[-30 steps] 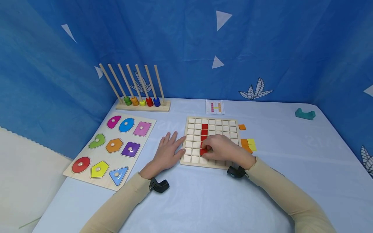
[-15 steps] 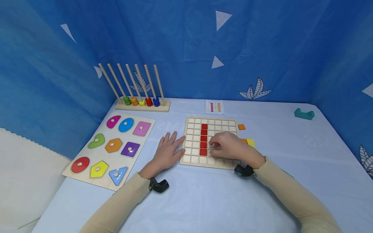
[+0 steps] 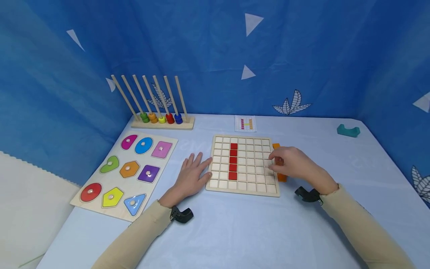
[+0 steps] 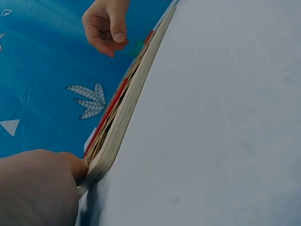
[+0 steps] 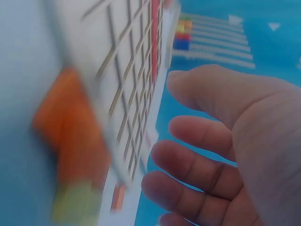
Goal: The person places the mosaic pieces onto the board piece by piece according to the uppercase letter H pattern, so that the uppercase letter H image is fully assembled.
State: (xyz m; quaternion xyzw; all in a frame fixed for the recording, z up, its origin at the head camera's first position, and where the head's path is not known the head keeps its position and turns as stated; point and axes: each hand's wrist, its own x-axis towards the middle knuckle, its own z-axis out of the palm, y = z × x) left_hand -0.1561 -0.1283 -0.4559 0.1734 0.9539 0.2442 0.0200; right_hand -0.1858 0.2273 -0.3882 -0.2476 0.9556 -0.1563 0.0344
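Note:
A wooden grid board [image 3: 242,193] lies flat in the middle of the table, with a column of several red square tiles [image 3: 233,160] set in it. My left hand [image 3: 193,175] is spread, its thumb and fingertips touching the board's left edge. Over the board's right edge hovers my right hand [image 3: 293,163], thumb and fingers apart and loosely bent, with nothing between them in the right wrist view. Below it, beside the board, are orange tiles [image 5: 77,132] and a yellow tile [image 5: 77,202]; the right hand partly covers them in the head view.
Behind the board lies a small pattern card [image 3: 245,123]. A knobbed shape puzzle [image 3: 164,163] is at the left, with a peg stand [image 3: 188,123] holding coloured rings behind it. A teal curved block [image 3: 348,131] sits at the far right. Blue cloth [image 3: 201,56] hangs behind the table.
My right hand has left the red column and moved right across the board to the loose tiles beside it. My left hand stays at the left edge.

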